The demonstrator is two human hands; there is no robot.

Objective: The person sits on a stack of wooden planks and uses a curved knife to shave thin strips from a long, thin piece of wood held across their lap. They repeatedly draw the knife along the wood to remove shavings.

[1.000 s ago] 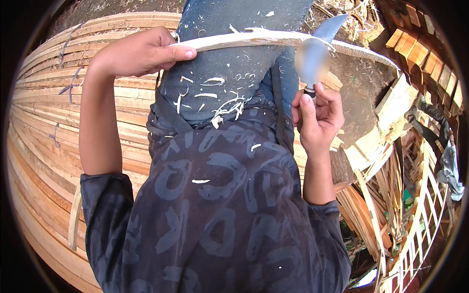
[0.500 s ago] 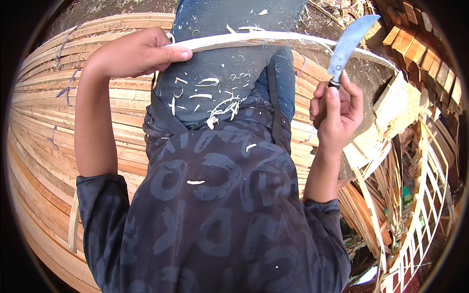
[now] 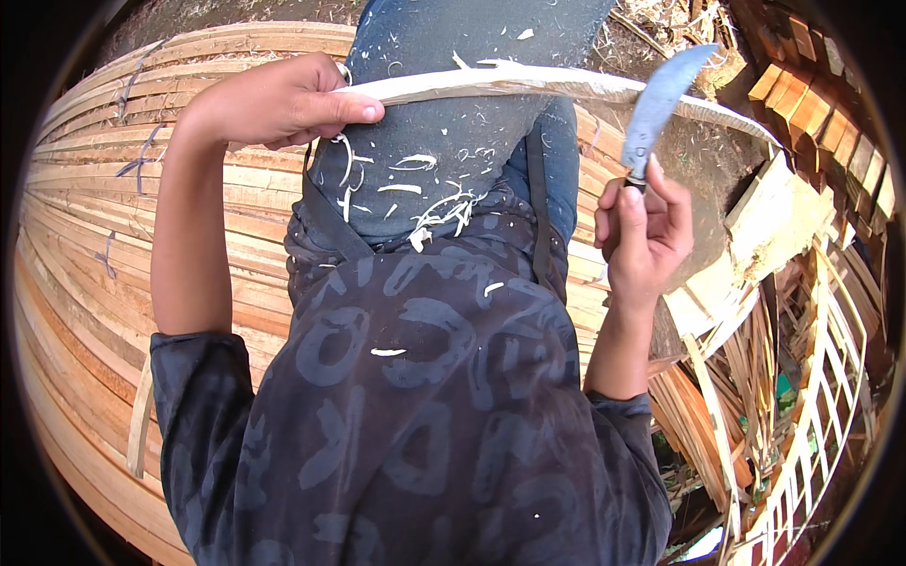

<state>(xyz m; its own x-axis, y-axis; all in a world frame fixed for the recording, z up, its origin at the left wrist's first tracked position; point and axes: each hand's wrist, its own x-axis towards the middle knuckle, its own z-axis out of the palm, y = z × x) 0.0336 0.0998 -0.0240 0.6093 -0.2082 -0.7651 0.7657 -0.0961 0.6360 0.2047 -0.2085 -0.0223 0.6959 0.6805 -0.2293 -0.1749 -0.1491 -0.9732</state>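
Note:
A long pale wooden strip (image 3: 491,83) lies across my thigh, running from my left hand out to the right. My left hand (image 3: 293,102) is closed around its left end, thumb on top. My right hand (image 3: 646,226) grips the dark handle of a knife (image 3: 661,106). The knife's broad curved blade points up and to the right, in front of the strip's right part; whether it touches the wood I cannot tell. Thin curled shavings (image 3: 444,219) lie on my jeans and lap, and a few on my dark shirt.
Bundled sawn wooden slats (image 3: 104,226) are stacked at the left and behind my legs. To the right stand a pale wood block (image 3: 769,212), split strips (image 3: 703,424) and a lattice of thin slats (image 3: 816,406). Stacked timber (image 3: 821,113) is at the far right.
The knife and my right hand have shifted slightly left and down. My left hand, still on the strip, appears a little further right.

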